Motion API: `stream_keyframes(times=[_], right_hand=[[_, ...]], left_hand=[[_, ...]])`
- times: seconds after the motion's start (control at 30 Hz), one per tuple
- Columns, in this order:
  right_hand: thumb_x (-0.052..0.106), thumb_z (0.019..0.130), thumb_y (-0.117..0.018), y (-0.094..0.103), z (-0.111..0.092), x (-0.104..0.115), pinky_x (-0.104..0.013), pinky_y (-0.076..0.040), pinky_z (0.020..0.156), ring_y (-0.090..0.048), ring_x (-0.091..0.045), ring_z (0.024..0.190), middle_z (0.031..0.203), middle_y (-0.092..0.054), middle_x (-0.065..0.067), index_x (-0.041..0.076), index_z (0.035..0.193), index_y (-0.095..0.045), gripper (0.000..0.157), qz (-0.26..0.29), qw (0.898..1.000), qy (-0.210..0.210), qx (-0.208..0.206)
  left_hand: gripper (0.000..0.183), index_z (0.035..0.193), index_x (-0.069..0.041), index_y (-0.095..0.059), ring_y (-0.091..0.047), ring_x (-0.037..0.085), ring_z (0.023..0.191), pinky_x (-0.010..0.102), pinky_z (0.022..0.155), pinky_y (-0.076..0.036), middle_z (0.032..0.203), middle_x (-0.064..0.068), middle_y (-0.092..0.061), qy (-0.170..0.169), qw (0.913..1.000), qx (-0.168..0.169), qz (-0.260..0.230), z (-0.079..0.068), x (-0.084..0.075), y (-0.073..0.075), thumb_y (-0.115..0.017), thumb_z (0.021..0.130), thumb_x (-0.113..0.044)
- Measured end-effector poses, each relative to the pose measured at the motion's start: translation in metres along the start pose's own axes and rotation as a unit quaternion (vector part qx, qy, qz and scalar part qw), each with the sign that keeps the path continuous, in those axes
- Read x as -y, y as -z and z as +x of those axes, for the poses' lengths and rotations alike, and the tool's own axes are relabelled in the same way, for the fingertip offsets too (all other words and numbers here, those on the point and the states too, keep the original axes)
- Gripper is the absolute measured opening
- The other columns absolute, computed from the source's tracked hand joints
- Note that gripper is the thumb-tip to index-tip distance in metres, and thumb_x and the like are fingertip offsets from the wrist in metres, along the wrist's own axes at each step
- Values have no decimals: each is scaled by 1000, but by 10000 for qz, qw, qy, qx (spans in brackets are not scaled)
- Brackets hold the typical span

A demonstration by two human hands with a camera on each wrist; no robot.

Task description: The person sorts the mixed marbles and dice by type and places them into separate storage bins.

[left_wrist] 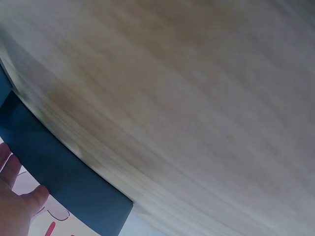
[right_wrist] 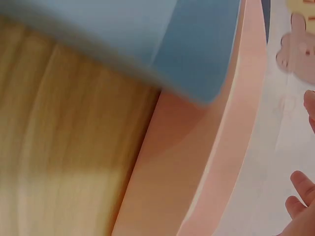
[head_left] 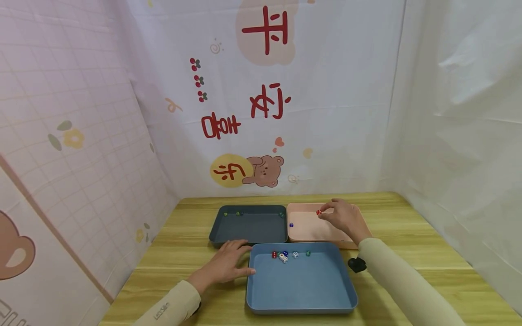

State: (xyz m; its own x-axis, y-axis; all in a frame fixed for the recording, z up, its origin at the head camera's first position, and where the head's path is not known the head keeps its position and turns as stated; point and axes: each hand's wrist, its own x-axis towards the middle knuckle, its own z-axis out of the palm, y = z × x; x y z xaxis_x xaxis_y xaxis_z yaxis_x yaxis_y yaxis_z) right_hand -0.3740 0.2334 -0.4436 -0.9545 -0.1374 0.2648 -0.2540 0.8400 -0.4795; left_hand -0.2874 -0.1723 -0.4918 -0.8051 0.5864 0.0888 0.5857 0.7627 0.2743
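Observation:
In the head view, my right hand (head_left: pixel 342 218) is over the pink tray (head_left: pixel 326 233) and pinches a red die (head_left: pixel 319 212) between thumb and fingertips. A dark blue die (head_left: pixel 291 225) lies by that tray's left wall. My left hand (head_left: pixel 228 262) has its fingers spread and rests at the upper left corner of the blue tray (head_left: pixel 302 290). Along the far side of the blue tray lie a red die (head_left: pixel 274 255), white dice (head_left: pixel 283 257), a blue die (head_left: pixel 285 253) and a green die (head_left: pixel 308 253). The wrist views show no dice.
A dark tray (head_left: pixel 253 228) holding a few green dice (head_left: pixel 238 213) stands behind the blue one, left of the pink tray. A black object (head_left: pixel 357 265) lies partly under the right sleeve. White printed cloth (head_left: pixel 346 113) encloses the wooden table (head_left: pixel 432 271).

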Motion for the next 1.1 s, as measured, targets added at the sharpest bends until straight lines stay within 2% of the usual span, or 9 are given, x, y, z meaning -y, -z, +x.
stream_keyframes(times=[0.07, 0.2, 0.3, 0.53, 0.63, 0.8, 1.1], right_hand=[[35, 91, -71, 2, 0, -8, -71, -30, 101, -45, -46, 129, 136, -55, -22, 21, 100, -78, 18, -114, 9999, -90, -11], [32, 90, -73, 2, -2, -22, -81, -8, 100, -38, -53, 130, 139, -51, -27, 18, 99, -77, 17, -44, 9992, -398, -86], [31, 90, -73, 3, -4, -29, -82, -1, 100, -36, -55, 130, 139, -50, -29, 17, 97, -77, 17, -21, 9981, -612, -76], [32, 90, -72, 4, -7, -37, -82, -1, 100, -37, -57, 126, 135, -54, -28, 17, 98, -76, 18, -38, 9977, -669, -104], [33, 91, -73, 2, -8, -37, -82, -4, 99, -35, -58, 127, 137, -50, -31, 14, 111, -74, 28, -132, 9978, -646, -81], [35, 92, -70, -1, -9, -38, -82, -5, 100, -27, -60, 131, 144, -40, -35, 9, 134, -62, 50, -211, 9973, -705, 19], [33, 93, -69, -2, -8, -39, -80, -9, 101, -31, -58, 130, 143, -41, -34, 8, 133, -63, 48, -217, 9977, -648, 17]], left_hand=[[75, 144, -15, -51, -37, 32, 139, 60, 114, -22, 150, 11, -41, 1, 10000, 0, 0, 0, 0, 0, -56, 90, -67], [73, 144, -15, -51, -37, 32, 139, 60, 114, -23, 150, 11, -42, -23, 10000, -35, 37, 0, 0, -1, -58, 91, -64], [72, 144, -14, -51, -38, 32, 138, 60, 114, -23, 150, 12, -42, -39, 10000, -58, 70, 0, 0, -1, -58, 91, -64], [74, 144, -14, -52, -37, 33, 139, 61, 114, -22, 150, 11, -42, -45, 10000, -64, 31, 0, 0, -1, -58, 90, -65], [76, 145, -15, -51, -36, 31, 140, 60, 114, -22, 151, 11, -41, -29, 10000, -27, 62, 0, 2, -2, -55, 90, -68], [80, 146, -17, -50, -35, 30, 140, 59, 115, -21, 152, 10, -40, -4, 10000, 7, 70, 1, 4, -4, -50, 89, -73], [78, 145, -15, -51, -37, 31, 139, 60, 114, -22, 150, 10, -42, -51, 9999, -72, 81, 0, 5, -4, -53, 90, -71]])
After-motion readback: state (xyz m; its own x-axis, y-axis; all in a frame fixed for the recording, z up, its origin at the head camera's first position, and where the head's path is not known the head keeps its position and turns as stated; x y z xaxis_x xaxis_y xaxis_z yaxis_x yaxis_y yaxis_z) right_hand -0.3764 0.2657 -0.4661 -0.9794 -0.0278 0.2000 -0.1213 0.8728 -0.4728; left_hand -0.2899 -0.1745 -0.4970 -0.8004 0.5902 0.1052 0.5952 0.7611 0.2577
